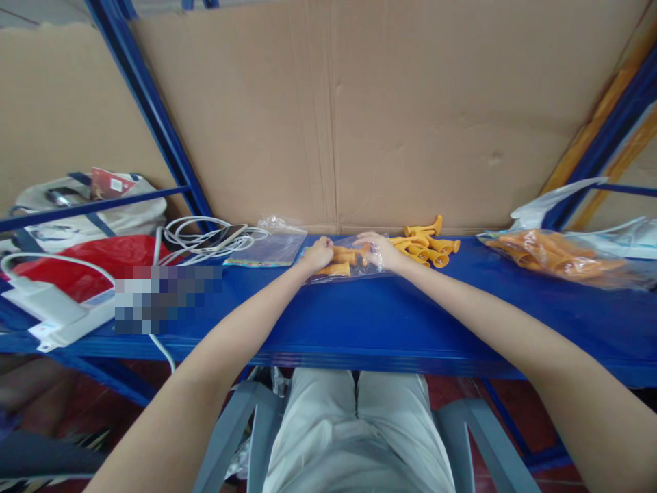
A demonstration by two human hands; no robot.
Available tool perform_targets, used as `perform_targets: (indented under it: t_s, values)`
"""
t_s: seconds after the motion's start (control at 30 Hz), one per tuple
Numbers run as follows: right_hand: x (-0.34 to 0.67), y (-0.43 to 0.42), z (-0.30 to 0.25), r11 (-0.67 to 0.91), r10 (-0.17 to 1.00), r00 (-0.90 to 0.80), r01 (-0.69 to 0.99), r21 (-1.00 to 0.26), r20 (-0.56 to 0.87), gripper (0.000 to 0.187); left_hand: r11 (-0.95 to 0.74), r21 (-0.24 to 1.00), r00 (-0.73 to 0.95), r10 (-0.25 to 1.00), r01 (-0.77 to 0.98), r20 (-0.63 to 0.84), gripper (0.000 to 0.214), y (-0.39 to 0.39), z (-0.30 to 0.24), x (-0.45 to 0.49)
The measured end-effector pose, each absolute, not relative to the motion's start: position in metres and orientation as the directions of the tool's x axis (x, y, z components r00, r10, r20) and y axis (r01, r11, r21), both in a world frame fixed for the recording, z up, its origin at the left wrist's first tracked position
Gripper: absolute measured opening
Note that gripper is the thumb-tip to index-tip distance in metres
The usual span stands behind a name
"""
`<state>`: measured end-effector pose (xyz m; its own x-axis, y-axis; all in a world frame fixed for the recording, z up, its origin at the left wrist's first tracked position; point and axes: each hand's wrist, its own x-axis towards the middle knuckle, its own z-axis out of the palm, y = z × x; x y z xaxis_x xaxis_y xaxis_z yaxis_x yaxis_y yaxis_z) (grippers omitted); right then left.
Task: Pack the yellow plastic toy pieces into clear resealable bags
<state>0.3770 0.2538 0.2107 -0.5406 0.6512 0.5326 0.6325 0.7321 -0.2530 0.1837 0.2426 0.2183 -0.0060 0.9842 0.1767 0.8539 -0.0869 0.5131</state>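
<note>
A clear plastic bag (pixel 337 276) with several orange, horn-shaped plastic pieces (pixel 339 266) in it lies between my hands on the blue table. My left hand (pixel 319 253) is closed on the bag's left side. At its right end my right hand (pixel 380 252) curls its fingers around the bag, close to an orange piece; its fingertips are partly hidden. Just right of my right hand is a loose pile of the same orange pieces (pixel 426 245), with flared, hollow ends. Flat clear bags (pixel 274 248) lie to the left of my left hand.
A larger clear bag of orange pieces (pixel 559 255) rests at the right. On the left are a coiled white cable (pixel 205 236), a white power strip (pixel 76 318), a red bag (pixel 102 257) and a cloth bag (pixel 92 205). Cardboard (pixel 359 116) backs the blue table (pixel 400 322).
</note>
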Motion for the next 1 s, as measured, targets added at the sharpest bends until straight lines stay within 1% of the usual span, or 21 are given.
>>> perform_targets:
  t_s: [0.03,0.1,0.13,0.2,0.27,0.33,0.4,0.43,0.47,0.5,0.57,0.6,0.67,0.73,0.8,0.93,1.0]
  values:
    - [0.380,0.255,0.209,0.727,0.651,-0.513,0.633,-0.265,0.559,0.036,-0.084,0.522,-0.015,0.983,0.849,0.183,0.029,0.242,0.218,0.184]
    - [0.384,0.254,0.208,0.667,0.688,-0.442,0.698,-0.260,0.576,0.031,-0.081,0.534,-0.029,0.981,0.842,0.194,0.028,0.242,0.219,0.185]
    - [0.385,0.252,0.208,0.621,0.719,-0.415,0.743,-0.248,0.557,0.027,-0.080,0.538,-0.033,0.980,0.839,0.197,0.028,0.242,0.219,0.185]
    - [0.385,0.246,0.210,0.529,0.797,-0.387,0.818,-0.226,0.463,0.021,-0.079,0.545,-0.039,0.979,0.835,0.201,0.028,0.242,0.218,0.186]
    - [0.385,0.242,0.214,0.489,0.853,-0.403,0.838,-0.241,0.331,0.024,-0.084,0.552,-0.041,0.977,0.830,0.210,0.028,0.243,0.218,0.185]
    - [0.386,0.239,0.219,0.502,0.862,-0.442,0.811,-0.301,0.246,0.029,-0.093,0.558,-0.046,0.972,0.824,0.230,0.028,0.245,0.217,0.184]
    - [0.393,0.240,0.227,0.502,0.864,-0.442,0.794,-0.342,0.242,0.038,-0.100,0.566,-0.055,0.967,0.819,0.250,0.028,0.246,0.215,0.182]
    - [0.398,0.242,0.232,0.493,0.868,-0.429,0.804,-0.332,0.251,0.041,-0.104,0.569,-0.056,0.965,0.815,0.258,0.028,0.247,0.215,0.181]
    - [0.404,0.243,0.237,0.479,0.872,-0.413,0.827,-0.294,0.262,0.042,-0.112,0.573,-0.054,0.963,0.812,0.265,0.028,0.248,0.214,0.180]
    - [0.410,0.245,0.242,0.462,0.875,-0.400,0.857,-0.228,0.273,0.042,-0.120,0.575,-0.051,0.961,0.809,0.272,0.028,0.248,0.214,0.179]
    - [0.426,0.249,0.250,0.423,0.877,-0.397,0.905,-0.043,0.271,0.039,-0.132,0.579,-0.046,0.958,0.804,0.283,0.027,0.248,0.214,0.179]
    - [0.433,0.250,0.252,0.403,0.881,-0.403,0.914,0.054,0.249,0.039,-0.135,0.581,-0.045,0.958,0.802,0.284,0.027,0.248,0.215,0.179]
    - [0.446,0.252,0.254,0.392,0.895,-0.422,0.898,0.198,0.144,0.042,-0.131,0.586,-0.050,0.958,0.800,0.282,0.027,0.247,0.216,0.180]
    - [0.454,0.251,0.253,0.430,0.891,-0.454,0.860,0.274,0.027,0.047,-0.130,0.589,-0.057,0.956,0.797,0.288,0.027,0.247,0.217,0.180]
    - [0.459,0.249,0.251,0.475,0.869,-0.493,0.820,0.319,-0.026,0.049,-0.132,0.602,-0.067,0.953,0.788,0.297,0.026,0.247,0.216,0.180]
    - [0.463,0.247,0.247,0.565,0.794,-0.608,0.725,0.395,-0.020,0.046,-0.122,0.646,-0.075,0.960,0.754,0.268,0.026,0.247,0.214,0.179]
    - [0.464,0.248,0.246,0.614,0.734,-0.679,0.654,0.441,-0.015,0.040,-0.126,0.650,-0.072,0.960,0.749,0.269,0.026,0.247,0.214,0.179]
